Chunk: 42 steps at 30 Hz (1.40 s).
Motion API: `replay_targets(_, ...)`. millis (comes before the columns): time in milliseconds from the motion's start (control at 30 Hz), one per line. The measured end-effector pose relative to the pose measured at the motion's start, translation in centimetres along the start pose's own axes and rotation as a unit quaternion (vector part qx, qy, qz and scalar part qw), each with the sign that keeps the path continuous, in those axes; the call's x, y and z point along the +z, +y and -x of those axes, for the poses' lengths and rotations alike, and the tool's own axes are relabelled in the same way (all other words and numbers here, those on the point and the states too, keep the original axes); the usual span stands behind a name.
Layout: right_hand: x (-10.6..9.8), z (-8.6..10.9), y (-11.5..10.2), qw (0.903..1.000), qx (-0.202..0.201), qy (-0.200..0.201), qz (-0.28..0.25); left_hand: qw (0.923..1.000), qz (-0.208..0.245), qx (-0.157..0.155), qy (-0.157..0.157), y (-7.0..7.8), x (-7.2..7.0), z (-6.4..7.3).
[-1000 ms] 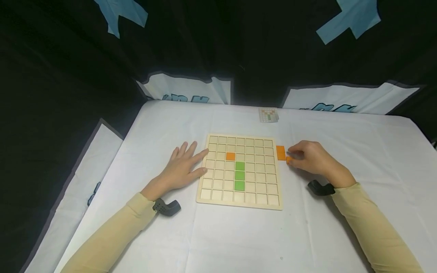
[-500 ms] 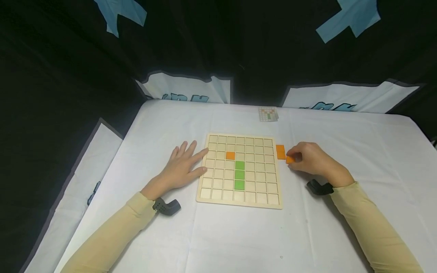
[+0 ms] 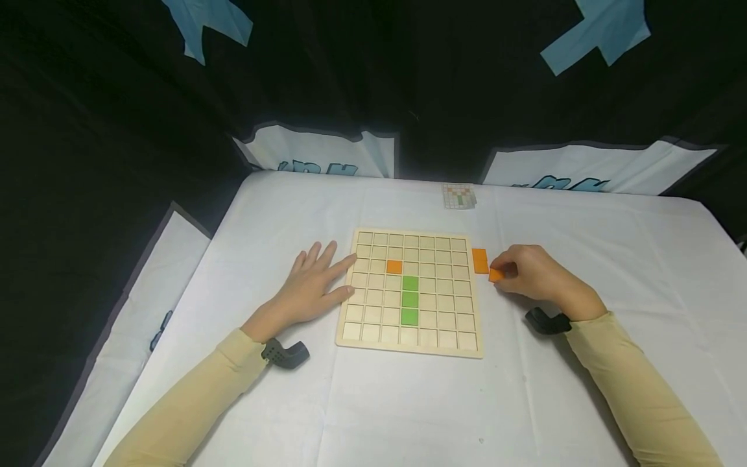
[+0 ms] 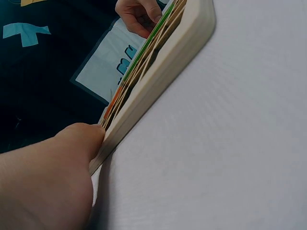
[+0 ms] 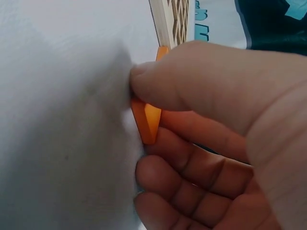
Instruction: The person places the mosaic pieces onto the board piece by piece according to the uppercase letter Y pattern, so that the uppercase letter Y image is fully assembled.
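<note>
A light wooden grid board (image 3: 373, 334) lies flat on the white table. Set in its cells are one orange square tile (image 3: 394, 267) and a column of green square tiles (image 3: 410, 300). My left hand (image 3: 306, 290) rests at the board's left edge, fingers spread, with index fingertip and thumb at the rim. To the right of the board, my right hand (image 3: 531, 275) pinches a small orange tile (image 5: 147, 120) between thumb and fingers, low over the cloth. Just beside it, an orange piece (image 3: 480, 261) lies against the board's right edge.
A small card (image 3: 459, 196) with a printed coloured grid lies on the table behind the board. Black cloth with blue tape (image 3: 601, 35) hangs behind the table. Each wrist wears a black camera mount, the left one (image 3: 286, 355) close to the cloth.
The right thumb and fingers have closed on the small orange tile, which now shows more between them and is slightly turned. My left hand and the board have stayed put.
</note>
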State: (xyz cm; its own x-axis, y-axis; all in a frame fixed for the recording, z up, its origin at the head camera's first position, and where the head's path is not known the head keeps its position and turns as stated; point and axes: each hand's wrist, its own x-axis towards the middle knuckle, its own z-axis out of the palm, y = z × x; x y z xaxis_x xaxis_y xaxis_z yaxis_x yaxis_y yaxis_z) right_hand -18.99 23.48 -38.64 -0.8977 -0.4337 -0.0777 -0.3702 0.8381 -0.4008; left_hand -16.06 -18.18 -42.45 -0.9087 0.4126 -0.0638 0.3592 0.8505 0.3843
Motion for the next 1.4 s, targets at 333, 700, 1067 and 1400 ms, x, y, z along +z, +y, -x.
replay_targets(333, 0.1, 0.0, 0.1, 1.0, 0.001, 0.0, 0.001, 1.0, 0.001, -0.001, 0.0, -0.1, 0.1, 0.0)
replay_targets(700, -0.7, -0.6, -0.9, 0.9997, -0.012, 0.021, -0.008, 1.0, -0.001, -0.007, -0.002, 0.0, 0.0, 0.0)
replay_targets(1067, -0.5, -1.1, -1.5, 0.9993, -0.029, 0.022, -0.005, 1.0, -0.001, -0.009, -0.003, 0.0, 0.1, -0.2)
replay_targets(1400, -0.3, -2.2, -2.6, 0.9983, -0.053, 0.023, -0.008, 1.0, 0.002, -0.008, -0.002, -0.1, 0.2, -0.2)
